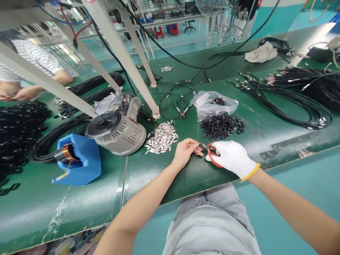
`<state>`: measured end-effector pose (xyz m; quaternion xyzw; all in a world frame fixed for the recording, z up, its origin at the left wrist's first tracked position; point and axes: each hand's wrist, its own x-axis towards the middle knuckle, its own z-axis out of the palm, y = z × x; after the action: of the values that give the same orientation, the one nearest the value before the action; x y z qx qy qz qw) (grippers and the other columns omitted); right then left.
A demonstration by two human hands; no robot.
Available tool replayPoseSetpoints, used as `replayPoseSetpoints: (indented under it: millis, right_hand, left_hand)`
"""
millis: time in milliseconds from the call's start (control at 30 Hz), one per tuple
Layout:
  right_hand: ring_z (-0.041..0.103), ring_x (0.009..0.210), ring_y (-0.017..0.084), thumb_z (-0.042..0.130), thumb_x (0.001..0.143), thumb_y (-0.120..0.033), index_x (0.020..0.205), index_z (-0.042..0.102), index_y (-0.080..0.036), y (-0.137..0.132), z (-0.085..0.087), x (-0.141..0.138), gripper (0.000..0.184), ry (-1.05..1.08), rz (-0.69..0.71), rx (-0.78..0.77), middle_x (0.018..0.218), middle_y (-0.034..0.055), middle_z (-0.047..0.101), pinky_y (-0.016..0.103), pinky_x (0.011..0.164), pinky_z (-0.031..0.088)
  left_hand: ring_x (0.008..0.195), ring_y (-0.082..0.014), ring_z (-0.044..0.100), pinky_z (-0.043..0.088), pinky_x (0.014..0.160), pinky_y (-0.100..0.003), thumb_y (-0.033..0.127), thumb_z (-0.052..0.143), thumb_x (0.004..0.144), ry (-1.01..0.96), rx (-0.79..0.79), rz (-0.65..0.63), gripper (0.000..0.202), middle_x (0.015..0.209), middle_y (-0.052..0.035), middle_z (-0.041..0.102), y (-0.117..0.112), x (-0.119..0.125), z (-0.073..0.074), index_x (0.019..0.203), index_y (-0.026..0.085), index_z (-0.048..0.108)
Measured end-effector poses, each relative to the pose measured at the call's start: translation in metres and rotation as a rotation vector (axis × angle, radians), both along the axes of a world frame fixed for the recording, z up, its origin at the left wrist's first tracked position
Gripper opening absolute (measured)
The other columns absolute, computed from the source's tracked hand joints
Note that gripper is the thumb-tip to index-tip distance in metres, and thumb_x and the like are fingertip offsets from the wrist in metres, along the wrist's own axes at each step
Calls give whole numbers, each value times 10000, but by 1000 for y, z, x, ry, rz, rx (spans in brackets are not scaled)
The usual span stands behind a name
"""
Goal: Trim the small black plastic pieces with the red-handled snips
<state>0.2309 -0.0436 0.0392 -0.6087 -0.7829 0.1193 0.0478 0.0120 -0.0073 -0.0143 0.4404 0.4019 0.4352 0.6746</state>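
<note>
My right hand, in a white glove with a yellow cuff, is closed around the handles of red-handled pliers. The tool's jaws point left, at the fingertips of my left hand. That hand is bare and pinched; whatever it holds is too small to make out. Just beyond the pliers lies a pile of small black plastic pieces, with a clear plastic bag behind it. Left of that, a heap of small silvery metal connectors rests on the green table.
A grey machine and a blue tape dispenser stand on the left. Green-handled pliers lie further back. Coiled black cables spread at right. White posts rise from the table. Another person's hands are at far left.
</note>
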Motion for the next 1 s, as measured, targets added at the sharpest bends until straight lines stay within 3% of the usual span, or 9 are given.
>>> replayPoseSetpoints:
  millis: [200,367,600,767,1000]
  right_hand:
    - [681,812,270,485,918,-781,1120,727,-227,2,-3,-3,637,-135,71,45,892,124,756,342,724,340]
    - [665,753,275,392,982,-735,1091,708,-184,1,-8,-6,645,-239,124,114,832,140,728,351,680,259]
    - [656,701,249,400,991,-729,1001,676,-173,2,-12,-9,621,-306,154,158,763,123,709,358,643,140]
    - [653,663,241,340,1032,-691,972,676,-159,5,-12,-8,632,-308,214,169,723,109,706,349,643,135]
    - [688,755,270,357,938,-842,1069,689,-210,9,-9,-7,726,-253,122,149,822,93,746,329,653,178]
  left_hand:
    - [632,-186,763,538,641,-265,454,793,850,-11,10,10,378,792,-95,785,-1,0,0,955,116,659]
    - [632,-182,761,544,655,-269,463,793,854,-4,24,16,379,773,-84,781,-3,0,1,942,128,640]
    - [612,-174,754,546,643,-262,491,795,852,-16,33,35,412,758,-73,772,-3,1,-1,939,130,616]
    - [617,-173,756,543,648,-258,488,792,859,-25,39,36,409,763,-69,771,-4,1,-4,953,125,630]
    - [670,-182,776,545,682,-254,443,813,848,-79,-12,4,384,816,-87,791,1,-1,-3,971,123,642]
